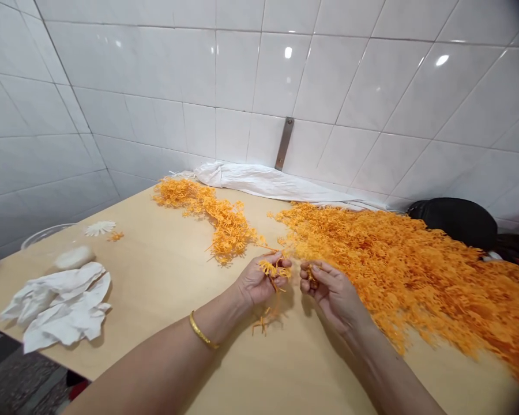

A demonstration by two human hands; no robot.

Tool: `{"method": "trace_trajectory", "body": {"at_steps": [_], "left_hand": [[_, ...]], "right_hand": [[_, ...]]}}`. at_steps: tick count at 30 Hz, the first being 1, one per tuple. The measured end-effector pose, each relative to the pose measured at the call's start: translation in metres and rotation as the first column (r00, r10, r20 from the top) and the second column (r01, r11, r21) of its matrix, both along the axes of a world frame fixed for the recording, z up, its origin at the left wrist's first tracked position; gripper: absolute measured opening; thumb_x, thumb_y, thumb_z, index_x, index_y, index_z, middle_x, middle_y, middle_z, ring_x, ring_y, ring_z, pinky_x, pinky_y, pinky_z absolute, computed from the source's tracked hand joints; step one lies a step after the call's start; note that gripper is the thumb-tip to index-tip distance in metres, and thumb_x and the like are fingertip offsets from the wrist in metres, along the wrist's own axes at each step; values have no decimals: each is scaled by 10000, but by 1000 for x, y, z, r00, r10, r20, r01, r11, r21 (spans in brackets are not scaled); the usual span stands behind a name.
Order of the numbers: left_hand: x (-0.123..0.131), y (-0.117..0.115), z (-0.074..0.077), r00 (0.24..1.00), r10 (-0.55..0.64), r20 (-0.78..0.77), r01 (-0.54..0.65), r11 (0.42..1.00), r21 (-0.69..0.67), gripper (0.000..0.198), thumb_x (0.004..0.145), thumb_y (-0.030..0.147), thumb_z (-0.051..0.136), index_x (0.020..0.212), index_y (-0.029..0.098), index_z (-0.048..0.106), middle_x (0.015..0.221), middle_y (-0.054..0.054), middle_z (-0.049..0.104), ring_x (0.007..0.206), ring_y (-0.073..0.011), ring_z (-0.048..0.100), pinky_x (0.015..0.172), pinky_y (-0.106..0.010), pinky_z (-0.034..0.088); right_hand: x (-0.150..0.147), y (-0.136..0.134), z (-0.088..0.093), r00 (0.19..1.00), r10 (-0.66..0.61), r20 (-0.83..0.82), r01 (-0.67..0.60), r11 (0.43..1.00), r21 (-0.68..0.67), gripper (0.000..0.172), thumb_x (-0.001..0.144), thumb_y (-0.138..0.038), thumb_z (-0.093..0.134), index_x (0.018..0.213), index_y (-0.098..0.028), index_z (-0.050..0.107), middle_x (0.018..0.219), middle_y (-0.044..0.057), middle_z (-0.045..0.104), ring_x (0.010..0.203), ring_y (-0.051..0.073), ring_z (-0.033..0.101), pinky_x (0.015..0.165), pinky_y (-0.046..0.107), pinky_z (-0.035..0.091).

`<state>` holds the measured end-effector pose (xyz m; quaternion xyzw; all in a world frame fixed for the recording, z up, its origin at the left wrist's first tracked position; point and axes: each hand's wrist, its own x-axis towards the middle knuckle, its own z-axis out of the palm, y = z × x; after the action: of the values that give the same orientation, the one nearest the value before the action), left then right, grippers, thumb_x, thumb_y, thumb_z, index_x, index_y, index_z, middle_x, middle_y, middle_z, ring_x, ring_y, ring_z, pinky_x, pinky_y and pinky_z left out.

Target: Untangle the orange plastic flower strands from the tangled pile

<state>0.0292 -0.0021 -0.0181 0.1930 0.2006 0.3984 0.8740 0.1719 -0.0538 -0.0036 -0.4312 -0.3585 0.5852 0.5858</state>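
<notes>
My left hand [266,278], with a gold bangle at the wrist, is closed on a small bunch of orange artificial flower pieces [269,268]; some thin strands dangle below it. Close by on the right, my right hand [331,288] pinches a small brownish-orange piece [312,275] between thumb and fingers, mostly hidden by them. A gap separates the two hands. Just beyond the left hand lies a smaller heap of orange flower pieces [231,230]. The large heap of the same pieces [415,271] spreads over the table's right side.
On the left of the wooden table [164,276] lie crumpled white cloth [67,305], a rounded white object [74,257], a white flower piece [100,228] and an orange one [116,236]. White sheeting [259,180] runs along the tiled wall. A black case [454,222] stands at back right.
</notes>
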Motion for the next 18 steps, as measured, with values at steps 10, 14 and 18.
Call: {"method": "trace_trajectory", "body": {"at_steps": [10, 14, 18], "left_hand": [[5, -2, -2, 994, 82, -76, -70, 985, 159, 78, 664, 126, 611, 640, 88, 548, 515, 12, 512, 345, 4, 296, 368, -145, 294], [4, -7, 1, 979, 66, -195, -28, 981, 194, 148, 670, 186, 620, 773, 80, 612, 504, 3, 523, 383, -53, 435, 415, -191, 380], [2, -2, 1, 966, 128, -225, -100, 986, 135, 74, 699, 159, 577, 712, 87, 583, 581, -29, 575, 373, -35, 421, 387, -169, 359]], "right_hand": [[-23, -6, -11, 990, 41, 135, -45, 999, 21, 238, 685, -380, 618, 711, -152, 556, 551, -44, 437, 456, 50, 351, 440, 189, 292], [-25, -6, -19, 956, 1, 293, -12, 999, 38, 254, 705, -403, 590, 704, -165, 501, 449, -73, 379, 398, 51, 298, 395, 189, 213], [-20, -7, -20, 922, 10, 388, -26, 999, 35, 263, 739, -428, 534, 722, -178, 454, 450, -79, 369, 395, 59, 285, 382, 192, 202]]}}
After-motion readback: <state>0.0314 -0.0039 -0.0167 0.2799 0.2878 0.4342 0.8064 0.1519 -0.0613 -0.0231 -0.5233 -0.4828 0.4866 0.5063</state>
